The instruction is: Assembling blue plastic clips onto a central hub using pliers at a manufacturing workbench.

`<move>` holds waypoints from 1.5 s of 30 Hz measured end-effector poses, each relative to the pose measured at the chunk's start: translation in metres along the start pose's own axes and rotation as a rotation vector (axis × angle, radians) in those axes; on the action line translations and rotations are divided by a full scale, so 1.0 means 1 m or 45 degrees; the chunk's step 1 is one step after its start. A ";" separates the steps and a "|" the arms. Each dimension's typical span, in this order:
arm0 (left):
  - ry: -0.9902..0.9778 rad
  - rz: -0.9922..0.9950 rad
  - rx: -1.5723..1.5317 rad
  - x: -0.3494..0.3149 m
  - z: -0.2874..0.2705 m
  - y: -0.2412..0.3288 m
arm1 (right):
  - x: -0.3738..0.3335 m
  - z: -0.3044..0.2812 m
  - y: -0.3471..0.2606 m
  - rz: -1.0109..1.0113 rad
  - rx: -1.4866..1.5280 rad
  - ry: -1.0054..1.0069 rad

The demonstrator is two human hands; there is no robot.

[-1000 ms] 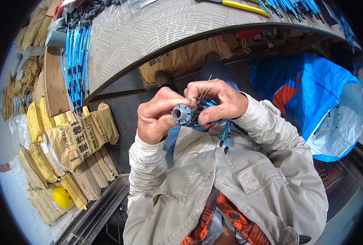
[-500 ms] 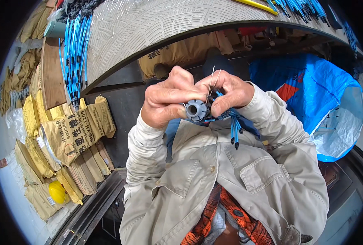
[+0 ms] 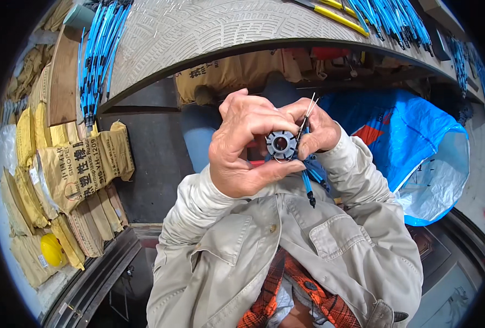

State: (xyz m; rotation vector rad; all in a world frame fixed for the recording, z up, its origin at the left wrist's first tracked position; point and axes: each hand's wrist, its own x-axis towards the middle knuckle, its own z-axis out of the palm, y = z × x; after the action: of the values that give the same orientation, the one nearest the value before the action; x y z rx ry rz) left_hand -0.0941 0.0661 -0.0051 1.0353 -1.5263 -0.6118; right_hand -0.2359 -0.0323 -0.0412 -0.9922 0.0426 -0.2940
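the left hand (image 3: 240, 147) is curled round a slotted grey ring (image 3: 281, 133), thumb below, while the right hand (image 3: 323, 131), just beside it, pinches thin wires (image 3: 311, 104), with blue rods (image 3: 307, 183) hanging below. work is judged part-way: ring and rods are together at the hands, but how many slots remain cannot be told; further rod bundles (image 3: 392, 22) rest on the tabletop (image 3: 199, 24) beyond the hands.

the slotted ring (image 3: 273, 143) is seemingly made of matt plastic, the wires (image 3: 309, 107) of metal; the bench (image 3: 215, 27) is covered in rough, embossed sheeting, the blue bag (image 3: 403, 136) formed of glossy plastic.
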 end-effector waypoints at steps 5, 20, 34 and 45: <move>-0.075 -0.010 0.062 0.004 -0.005 0.013 | -0.006 0.002 0.003 -0.052 -0.006 0.020; 0.212 -0.291 -0.219 0.028 -0.009 0.024 | -0.010 0.037 -0.013 -0.553 -0.557 0.555; 0.393 -0.536 -0.221 -0.022 -0.002 0.005 | 0.000 0.055 0.018 -0.620 -0.760 0.857; 0.368 -0.465 -0.190 -0.012 -0.006 0.016 | 0.000 0.047 0.017 -0.809 -1.127 0.816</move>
State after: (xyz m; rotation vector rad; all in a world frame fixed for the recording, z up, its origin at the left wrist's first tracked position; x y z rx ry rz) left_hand -0.0930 0.0852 0.0036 1.2382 -1.0321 -0.7786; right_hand -0.2241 0.0147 -0.0298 -1.7402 0.4785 -1.2448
